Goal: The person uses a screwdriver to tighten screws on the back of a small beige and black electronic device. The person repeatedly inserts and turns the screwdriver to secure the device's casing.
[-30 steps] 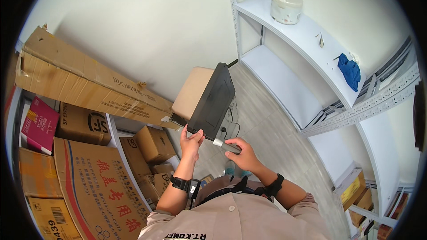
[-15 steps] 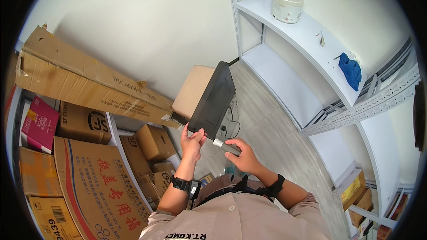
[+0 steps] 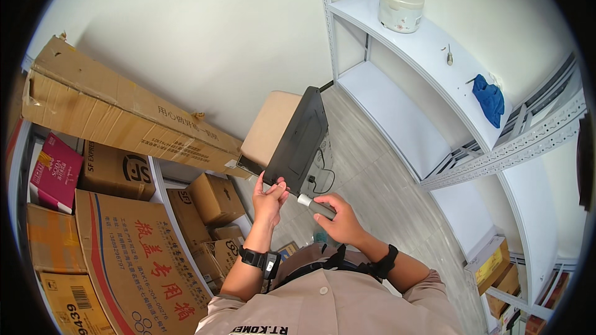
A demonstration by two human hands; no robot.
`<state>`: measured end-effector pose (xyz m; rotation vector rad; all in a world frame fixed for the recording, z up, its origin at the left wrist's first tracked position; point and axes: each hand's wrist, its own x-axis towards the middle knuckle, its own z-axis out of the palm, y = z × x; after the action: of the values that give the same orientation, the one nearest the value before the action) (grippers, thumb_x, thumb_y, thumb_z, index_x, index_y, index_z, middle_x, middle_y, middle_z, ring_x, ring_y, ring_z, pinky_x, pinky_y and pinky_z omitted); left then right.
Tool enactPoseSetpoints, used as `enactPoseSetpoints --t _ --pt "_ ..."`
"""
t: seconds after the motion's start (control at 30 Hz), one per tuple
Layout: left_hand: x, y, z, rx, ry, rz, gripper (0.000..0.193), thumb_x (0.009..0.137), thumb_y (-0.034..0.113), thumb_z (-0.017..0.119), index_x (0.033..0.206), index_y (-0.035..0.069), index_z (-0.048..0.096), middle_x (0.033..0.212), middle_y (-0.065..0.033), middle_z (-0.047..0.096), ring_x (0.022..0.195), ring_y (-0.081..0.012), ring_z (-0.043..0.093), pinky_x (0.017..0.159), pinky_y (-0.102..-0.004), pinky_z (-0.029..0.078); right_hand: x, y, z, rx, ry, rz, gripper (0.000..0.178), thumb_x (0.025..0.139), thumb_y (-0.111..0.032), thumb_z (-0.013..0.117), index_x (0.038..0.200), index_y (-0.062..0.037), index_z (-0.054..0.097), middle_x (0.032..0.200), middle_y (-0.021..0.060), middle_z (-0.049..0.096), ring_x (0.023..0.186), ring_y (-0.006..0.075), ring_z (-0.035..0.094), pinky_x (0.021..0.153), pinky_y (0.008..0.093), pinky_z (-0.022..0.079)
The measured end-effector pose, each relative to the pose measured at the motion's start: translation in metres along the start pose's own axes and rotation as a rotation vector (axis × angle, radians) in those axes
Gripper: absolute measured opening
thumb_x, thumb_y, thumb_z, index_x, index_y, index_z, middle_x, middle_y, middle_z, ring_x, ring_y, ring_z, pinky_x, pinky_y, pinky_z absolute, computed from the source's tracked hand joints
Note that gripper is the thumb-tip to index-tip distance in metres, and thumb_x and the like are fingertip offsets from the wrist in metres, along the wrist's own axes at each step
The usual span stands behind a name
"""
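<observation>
Left hand (image 3: 269,203): pinching black panel (image 3: 299,142) at lower edge
Right hand (image 3: 339,215): wrapped round grey tool (image 3: 321,208) beside it
Panel: by long carton's (image 3: 124,111) right end
Change: negligible; hold appears steady

Black panel (image 3: 304,142): matt plastic. Hand tool (image 3: 318,206): smooth grey body, metallic collar (image 3: 304,200). Long carton (image 3: 133,116): matt cardboard. Rag (image 3: 488,100): blue cloth.

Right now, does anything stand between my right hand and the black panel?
Only the grey-handled tool gripped in your right hand: its silver collar is near the lower edge of the black panel. Your left hand holds that edge further left. Nothing else visible intervenes.
</observation>
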<state>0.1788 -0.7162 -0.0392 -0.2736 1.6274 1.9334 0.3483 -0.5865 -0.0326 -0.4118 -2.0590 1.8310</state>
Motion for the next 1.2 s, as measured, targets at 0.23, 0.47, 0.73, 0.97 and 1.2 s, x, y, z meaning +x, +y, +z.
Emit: enactPoseSetpoints --t 0.23,0.47,0.73,0.97,1.2 --pt "-0.0018 -0.0018 0.0008 -0.033 -0.005 -0.016 0.066 0.084 -0.001 0.067 0.139 0.021 0.039 0.106 -0.0021 0.066 0.076 -0.0131 0.065 0.064 -0.0229 0.054 -0.0017 0.0006 -0.0004 -0.028 0.003 -0.049 0.034 0.078 -0.005 0.069 0.110 -0.0017 0.058 0.101 0.0138 0.057 0.090 0.0279 0.058 0.077 0.0350 0.047" --pt "0.0008 -0.0066 -0.0013 -0.030 -0.014 -0.008 0.070 0.084 -0.002 0.067 0.142 0.022 0.036 0.107 -0.0018 0.066 0.077 -0.0127 0.065 0.064 -0.0232 0.054 -0.0036 -0.0022 -0.0008 -0.021 0.006 -0.031 0.033 0.079 -0.004 0.068 0.110 -0.0014 0.058 0.101 0.0138 0.057 0.091 0.0285 0.058 0.077 0.0352 0.047" --pt "-0.0005 -0.0056 0.0017 -0.041 -0.002 -0.007 0.071 0.084 -0.004 0.066 0.142 0.022 0.035 0.108 -0.0021 0.065 0.080 -0.0136 0.065 0.066 -0.0241 0.054 -0.0032 -0.0048 -0.0041 -0.039 -0.020 -0.007 0.033 0.079 -0.002 0.066 0.110 -0.0013 0.057 0.102 0.0136 0.056 0.094 0.0296 0.058 0.082 0.0354 0.046" --pt "0.0012 -0.0046 -0.0006 -0.053 -0.016 -0.005 0.071 0.083 -0.005 0.066 0.141 0.021 0.035 0.110 -0.0043 0.064 0.081 -0.0160 0.066 0.069 -0.0265 0.055 -0.0003 -0.0024 -0.0048 -0.066 -0.022 -0.107 0.034 0.077 0.002 0.065 0.110 -0.0020 0.058 0.107 0.0146 0.055 0.100 0.0315 0.057 0.087 0.0358 0.046" --pt "-0.0001 -0.0072 0.0021 -0.046 -0.026 0.038 0.077 0.081 -0.008 0.067 0.143 0.021 0.031 0.123 -0.0076 0.057 0.082 -0.0176 0.065 0.070 -0.0272 0.055 -0.0014 -0.0007 -0.0071 -0.022 -0.008 -0.068 0.033 0.077 0.000 0.066 0.109 -0.0024 0.058 0.106 0.0143 0.056 0.097 0.0305 0.058 0.084 0.0346 0.047"
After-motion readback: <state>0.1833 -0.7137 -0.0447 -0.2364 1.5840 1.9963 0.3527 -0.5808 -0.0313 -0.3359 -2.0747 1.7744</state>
